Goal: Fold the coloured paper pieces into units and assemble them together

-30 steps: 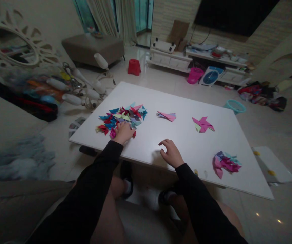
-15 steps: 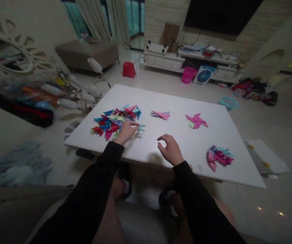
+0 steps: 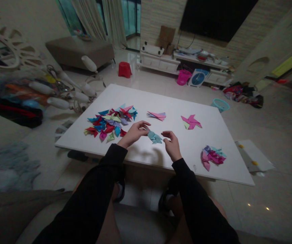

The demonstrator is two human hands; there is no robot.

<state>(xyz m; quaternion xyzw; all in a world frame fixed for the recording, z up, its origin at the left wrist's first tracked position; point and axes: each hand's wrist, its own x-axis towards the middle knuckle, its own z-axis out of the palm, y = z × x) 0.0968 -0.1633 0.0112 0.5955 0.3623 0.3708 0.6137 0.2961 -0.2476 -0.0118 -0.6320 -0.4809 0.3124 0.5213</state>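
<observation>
My left hand (image 3: 137,133) pinches a light-blue origami piece (image 3: 154,137) by its upper left end, over the near middle of the white table (image 3: 135,98). Just to the right of that piece is my right hand (image 3: 171,145), its thumb and index finger curved and a little apart. The thumb lies close to the paper's right tip; whether they touch I cannot make out. Left of my hands spreads a pile of folded origami pieces (image 3: 109,119) in red, blue, green, purple and pink.
Behind my hands lies a fanned stack of folded paper strips (image 3: 156,116). A pink and green pinwheel-shaped origami (image 3: 191,122) is farther right. A smaller heap of folded pieces (image 3: 213,157) sits near the right front edge. Beyond the table stand a turquoise basket (image 3: 220,105) and a red stool (image 3: 124,69).
My left hand has moved right, away from the pile, bringing the light-blue piece in front of my right hand. The whole view has shifted slightly.
</observation>
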